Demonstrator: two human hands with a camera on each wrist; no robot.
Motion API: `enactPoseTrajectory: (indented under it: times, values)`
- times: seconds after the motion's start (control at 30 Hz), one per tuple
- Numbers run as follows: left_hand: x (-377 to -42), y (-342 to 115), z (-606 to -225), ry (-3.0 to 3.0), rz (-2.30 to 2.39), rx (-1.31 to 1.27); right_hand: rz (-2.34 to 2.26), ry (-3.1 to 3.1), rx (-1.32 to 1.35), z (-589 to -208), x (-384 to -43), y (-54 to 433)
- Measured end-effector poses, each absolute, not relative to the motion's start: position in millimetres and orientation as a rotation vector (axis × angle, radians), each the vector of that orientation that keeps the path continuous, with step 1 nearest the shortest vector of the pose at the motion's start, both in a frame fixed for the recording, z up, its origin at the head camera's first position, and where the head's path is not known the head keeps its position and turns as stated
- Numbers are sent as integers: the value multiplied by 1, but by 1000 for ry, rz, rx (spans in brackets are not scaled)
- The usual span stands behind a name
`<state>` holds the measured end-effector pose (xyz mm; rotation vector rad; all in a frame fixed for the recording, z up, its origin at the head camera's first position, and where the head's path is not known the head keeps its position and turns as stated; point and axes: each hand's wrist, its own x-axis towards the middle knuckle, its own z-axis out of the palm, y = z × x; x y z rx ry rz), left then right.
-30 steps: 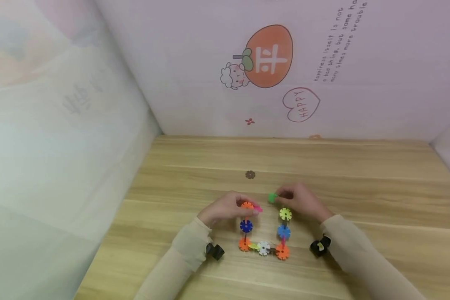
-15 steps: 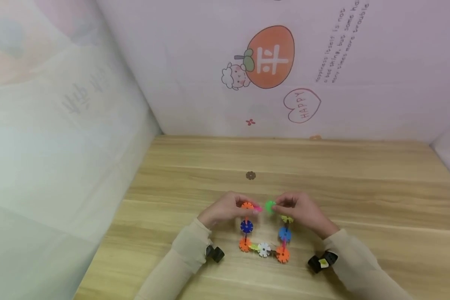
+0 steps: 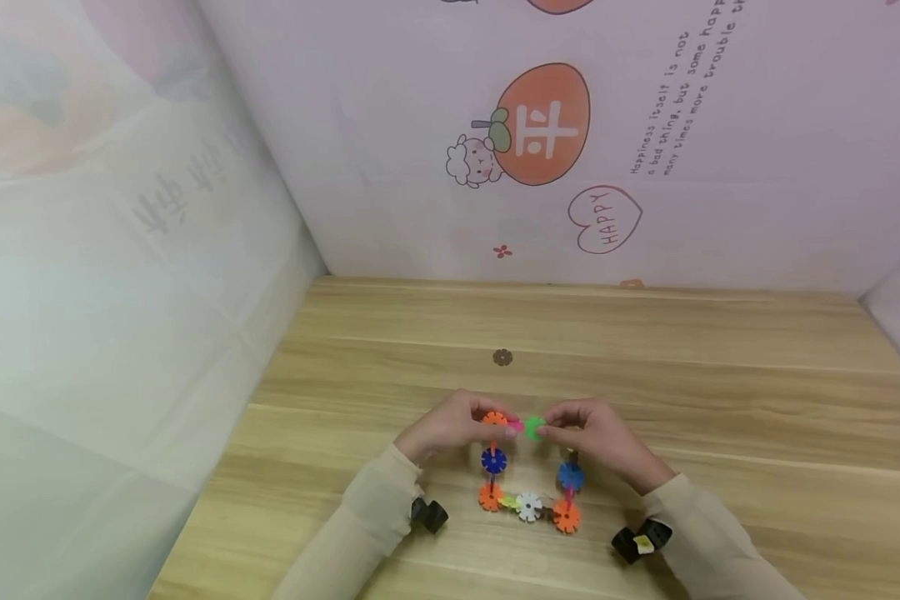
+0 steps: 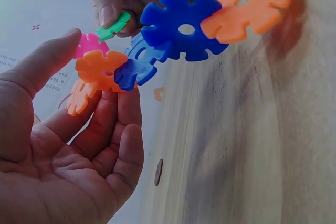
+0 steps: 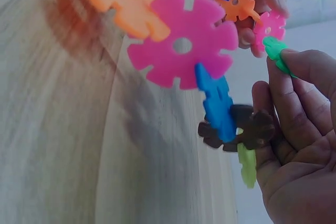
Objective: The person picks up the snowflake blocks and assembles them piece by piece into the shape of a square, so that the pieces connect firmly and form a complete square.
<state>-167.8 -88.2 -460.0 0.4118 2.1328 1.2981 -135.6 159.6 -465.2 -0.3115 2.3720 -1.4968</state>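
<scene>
My left hand (image 3: 450, 427) pinches the pink snowflake disc (image 4: 90, 45) and the orange disc (image 4: 97, 69) at one end of a chain of slotted plastic discs. Between my right thumb and fingers is a green disc (image 5: 278, 53), its edge meeting the pink one; the right hand (image 3: 603, 442) is opposite the left. From the left hand the chain runs through a dark blue disc (image 3: 487, 463), an orange corner, a white disc (image 3: 522, 510) and another orange corner (image 3: 567, 527). It continues through pink, blue (image 5: 216, 103) and brown (image 5: 257, 129) discs to a yellow-green end disc (image 5: 248, 169) beside my right hand.
A loose brown disc (image 3: 497, 359) lies on the wooden table (image 3: 645, 342) beyond the hands. Printed white sheeting (image 3: 390, 167) rises behind the table and along its left side. Both wrists wear black cameras.
My right hand has moved left and toward me, bringing the green disc from apart up against the pink disc. The left hand has stayed nearly still.
</scene>
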Motion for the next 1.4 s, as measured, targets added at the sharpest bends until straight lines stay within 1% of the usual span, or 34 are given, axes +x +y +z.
enactPoseTrajectory:
  times: [0.37,0.7,0.9,1.1,1.4]
  values:
    - [-165,-87,-460,2136,1311,417,-1488,2337,-273,-465,-135,155]
    - [-163,-87,-460,2140,1351,345,-1516,2301,-228,-460,-137,148]
    - [-165,-87,-455,2141,1319,382,-1487,2337,-229,-458,-138,148]
    - [-171,-86,-450,2132,1232,527,-1469,2355,-298,-460,-139,148]
    - [-172,-82,-447,2113,1302,531,-1400,2460,-481,-459,-140,144]
